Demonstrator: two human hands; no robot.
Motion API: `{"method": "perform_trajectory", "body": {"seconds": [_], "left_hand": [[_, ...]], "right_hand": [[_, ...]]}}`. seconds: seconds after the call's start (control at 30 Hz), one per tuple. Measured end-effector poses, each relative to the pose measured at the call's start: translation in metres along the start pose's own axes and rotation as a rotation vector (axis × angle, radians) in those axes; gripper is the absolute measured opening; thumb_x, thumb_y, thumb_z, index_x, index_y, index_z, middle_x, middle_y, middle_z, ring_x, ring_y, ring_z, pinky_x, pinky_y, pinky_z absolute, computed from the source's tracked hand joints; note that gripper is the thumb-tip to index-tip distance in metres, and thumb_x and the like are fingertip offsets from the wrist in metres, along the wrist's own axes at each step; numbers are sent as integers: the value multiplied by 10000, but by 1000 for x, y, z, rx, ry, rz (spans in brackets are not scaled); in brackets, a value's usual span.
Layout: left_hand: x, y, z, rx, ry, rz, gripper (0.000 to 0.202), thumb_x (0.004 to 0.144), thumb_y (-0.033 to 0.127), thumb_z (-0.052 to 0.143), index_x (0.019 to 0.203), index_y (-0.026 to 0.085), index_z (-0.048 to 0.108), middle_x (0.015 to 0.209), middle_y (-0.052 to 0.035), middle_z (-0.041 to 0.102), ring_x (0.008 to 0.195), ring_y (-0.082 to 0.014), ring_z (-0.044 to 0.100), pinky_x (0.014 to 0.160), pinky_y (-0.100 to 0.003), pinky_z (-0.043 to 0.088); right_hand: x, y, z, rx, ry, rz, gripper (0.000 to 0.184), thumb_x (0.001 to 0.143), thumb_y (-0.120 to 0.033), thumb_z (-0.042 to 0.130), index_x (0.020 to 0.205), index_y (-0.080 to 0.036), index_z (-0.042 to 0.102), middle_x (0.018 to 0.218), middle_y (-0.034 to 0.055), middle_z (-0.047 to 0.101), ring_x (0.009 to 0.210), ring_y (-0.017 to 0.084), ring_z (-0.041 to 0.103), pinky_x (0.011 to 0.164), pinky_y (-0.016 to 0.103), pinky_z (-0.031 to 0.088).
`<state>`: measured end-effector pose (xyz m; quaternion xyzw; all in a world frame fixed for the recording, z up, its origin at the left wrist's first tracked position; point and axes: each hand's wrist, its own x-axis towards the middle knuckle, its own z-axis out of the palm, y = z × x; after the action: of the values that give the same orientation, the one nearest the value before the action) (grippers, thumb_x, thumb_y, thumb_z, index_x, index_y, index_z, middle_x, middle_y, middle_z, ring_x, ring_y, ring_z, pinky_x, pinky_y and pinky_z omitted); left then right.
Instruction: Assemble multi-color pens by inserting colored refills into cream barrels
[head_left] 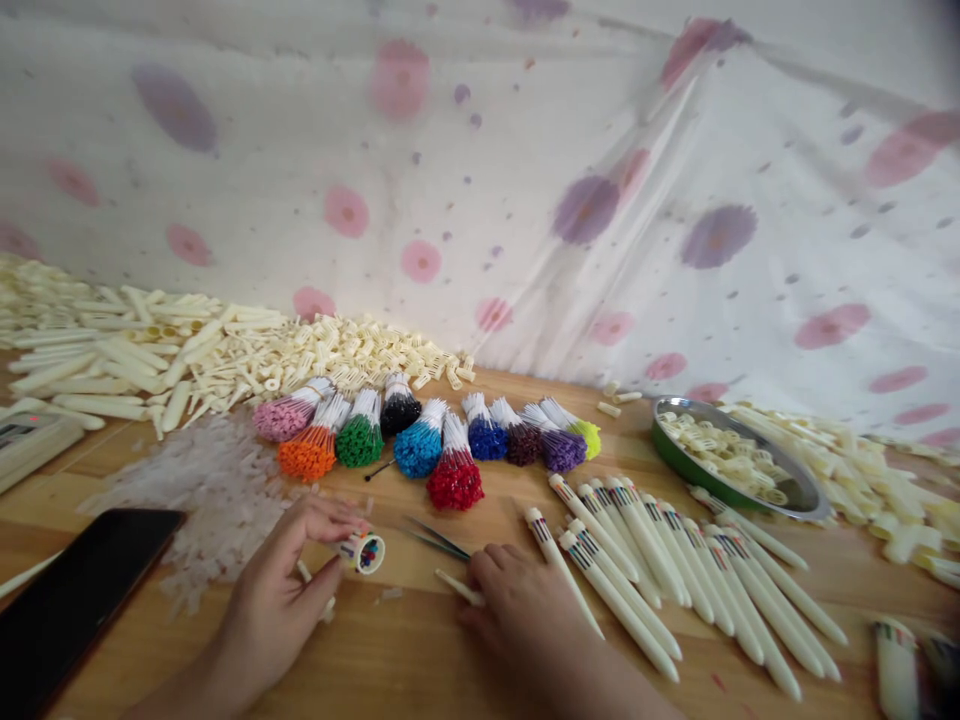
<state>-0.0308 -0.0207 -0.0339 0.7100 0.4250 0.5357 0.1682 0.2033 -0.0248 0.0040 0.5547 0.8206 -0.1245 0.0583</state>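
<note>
We see a short pen piece (pixel 363 552), cream with coloured tips showing at its round open end. It is low in the middle of the view, just above the wooden counter (pixel 420 650). The left hand (pixel 277 590) has it in its grip, pinched between thumb and forefinger. The right hand (pixel 525 610) lies flat and low on the counter, and its fingertips touch a thin cream stick (pixel 459 587). We cannot tell if its grip is closed on the stick or only rests on it. Between the two hands lie dark tweezers (pixel 439 540).

Behind them is a row of refill bundles (pixel 420 445) in pink, orange, green, black, blue, red, purple and yellow-green. To the right of the right hand, many white pens (pixel 675 580) lie side by side, and beyond them stands a green bowl (pixel 675 455) with cream parts inside. At the left we see a heap of clear bits (pixel 210 490), a black phone (pixel 75 600) and a big pile of cream parts (pixel 187 350). A dotted cloth (pixel 525 150) hangs behind everything.
</note>
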Motion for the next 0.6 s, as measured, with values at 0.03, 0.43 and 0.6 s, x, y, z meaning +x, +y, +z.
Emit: {"method": "perform_trajectory", "body": {"seconds": [0.03, 0.43, 0.6], "left_hand": [[1, 1, 0, 5, 0, 8, 250, 731, 19, 506, 823, 249, 542, 821, 9, 652, 838, -172, 644, 763, -305, 534], [-4, 3, 5, 80, -45, 2, 233, 740, 42, 536, 839, 252, 558, 806, 17, 638, 793, -157, 636, 713, -253, 532], [-5, 8, 7, 64, -59, 50, 248, 736, 35, 529, 841, 256, 573, 815, 11, 659, 828, -172, 648, 750, -279, 540]], "right_hand": [[-1, 2, -2, 22, 54, -1, 51, 785, -159, 616, 835, -157, 619, 817, 73, 698, 764, 217, 658, 605, 248, 460], [-22, -6, -17, 614, 731, -424, 225, 857, -409, 574, 878, -194, 507, 676, -9, 597, 551, 96, 575, 501, 174, 460], [-20, -11, -12, 632, 686, -501, 280, 865, -449, 539, 847, -170, 533, 660, 14, 622, 525, 100, 581, 503, 185, 471]]}}
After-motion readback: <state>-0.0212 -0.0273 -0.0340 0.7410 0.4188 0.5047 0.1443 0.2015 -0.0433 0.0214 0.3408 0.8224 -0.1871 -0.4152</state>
